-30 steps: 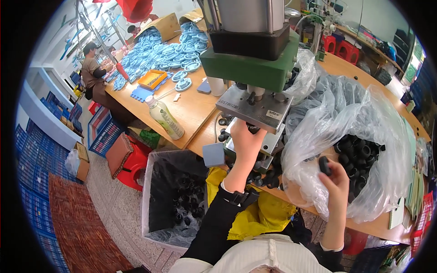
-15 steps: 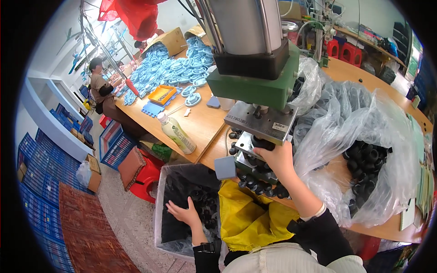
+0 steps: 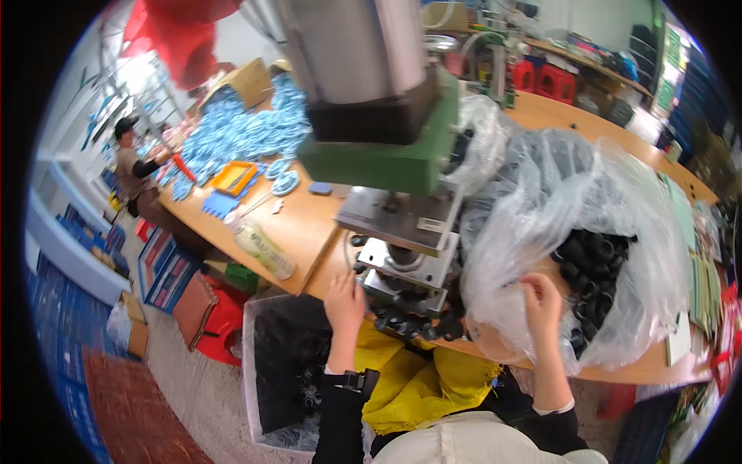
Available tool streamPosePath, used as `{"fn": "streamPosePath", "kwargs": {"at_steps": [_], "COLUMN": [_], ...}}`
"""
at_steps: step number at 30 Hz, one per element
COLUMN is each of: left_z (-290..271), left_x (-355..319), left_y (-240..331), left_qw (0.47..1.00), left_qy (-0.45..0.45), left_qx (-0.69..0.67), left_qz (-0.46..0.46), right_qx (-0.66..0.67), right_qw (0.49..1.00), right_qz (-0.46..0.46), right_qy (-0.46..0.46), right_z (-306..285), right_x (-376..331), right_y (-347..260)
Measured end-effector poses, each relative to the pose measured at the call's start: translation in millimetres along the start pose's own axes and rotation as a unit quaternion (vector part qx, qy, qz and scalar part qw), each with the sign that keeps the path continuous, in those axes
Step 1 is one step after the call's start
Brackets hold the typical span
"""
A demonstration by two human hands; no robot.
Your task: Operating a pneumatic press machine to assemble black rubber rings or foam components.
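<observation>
Workbench: right hand (image 3: 539, 303) touches plastic bag (image 3: 541, 209), fingers curled

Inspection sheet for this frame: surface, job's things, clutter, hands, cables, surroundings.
Surface: wooden bench, crowded.
Job's things: press machine; clear plastic bag of black rubber parts; more black parts at the press base.
Clutter: bottle, orange tray, blue pieces.
Hands: left hand at the press base; right hand at the bag; grips unclear.
Cables: nothing seen.
Surroundings: bin below the bench, red stool, another person seated far left.
</observation>
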State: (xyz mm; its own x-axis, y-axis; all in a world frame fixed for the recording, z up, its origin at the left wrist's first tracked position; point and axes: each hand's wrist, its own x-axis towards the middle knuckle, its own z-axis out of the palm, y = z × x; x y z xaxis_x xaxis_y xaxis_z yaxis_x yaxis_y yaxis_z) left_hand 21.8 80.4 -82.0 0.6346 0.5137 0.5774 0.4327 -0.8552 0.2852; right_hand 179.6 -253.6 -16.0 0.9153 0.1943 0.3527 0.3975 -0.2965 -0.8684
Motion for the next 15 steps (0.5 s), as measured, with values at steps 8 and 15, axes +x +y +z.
{"fn": "streamPosePath", "kwargs": {"at_steps": [8, 15], "left_z": [5.0, -55.2], "left_x": [-5.9, 28.3], "left_y": [18.1, 96.2], "left_qw": [0.999, 0.939], "left_qy": [-0.001, 0.169], "left_qx": [-0.017, -0.299], "left_qz": [-0.04, 0.033], "right_qx": [0.028, -0.161], "right_qw": [0.979, 0.968], "right_qz": [-0.125, -0.184], "right_qy": [-0.156, -0.057], "right_z": [41.4, 14.8], "right_x": [70.1, 50.5], "right_y": [147.1, 111.3]}}
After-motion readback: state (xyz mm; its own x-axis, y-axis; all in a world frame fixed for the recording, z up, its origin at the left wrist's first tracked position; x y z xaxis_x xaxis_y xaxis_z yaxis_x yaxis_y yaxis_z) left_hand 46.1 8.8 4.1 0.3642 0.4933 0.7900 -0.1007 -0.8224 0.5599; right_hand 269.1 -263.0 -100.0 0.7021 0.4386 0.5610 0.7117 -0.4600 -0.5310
